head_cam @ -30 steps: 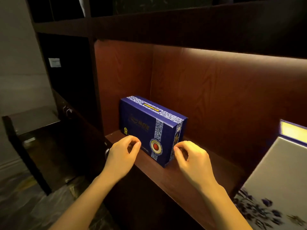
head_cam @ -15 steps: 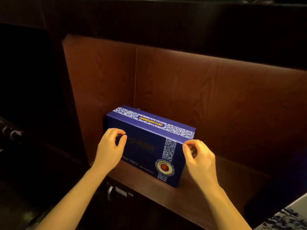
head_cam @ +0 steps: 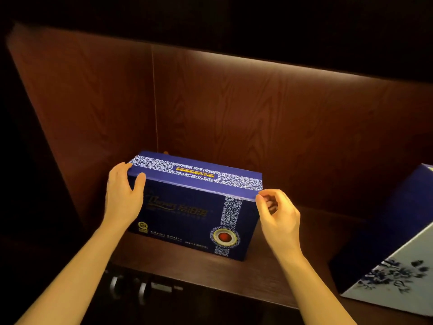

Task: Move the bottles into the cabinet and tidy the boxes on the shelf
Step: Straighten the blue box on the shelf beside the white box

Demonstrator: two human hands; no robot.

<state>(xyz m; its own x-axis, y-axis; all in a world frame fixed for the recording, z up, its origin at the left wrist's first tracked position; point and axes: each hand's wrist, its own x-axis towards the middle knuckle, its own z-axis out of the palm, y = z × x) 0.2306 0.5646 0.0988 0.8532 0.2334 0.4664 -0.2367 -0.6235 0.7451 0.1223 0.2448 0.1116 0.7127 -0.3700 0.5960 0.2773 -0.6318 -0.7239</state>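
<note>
Blue box (head_cam: 187, 207) upright near shelf (head_cam: 192, 266) edge, left hand (head_cam: 123, 198) and right hand (head_cam: 278, 219) grip on its top corners.

Dim scene; warm strip glow under upper shelf; edges black, slightly warped.

Backdrop is reddish-brown wood-grain back panel (head_cam: 269, 118), vertical seam at about 11 o'clock, side panel (head_cam: 93, 102) angling off at 9 o'clock. Warm light strip (head_cam: 293, 63) glows along top edge, 12 to 2 o'clock. Two metal knobs (head_cam: 127, 287) at 7 o'clock, pretty dim.
</note>
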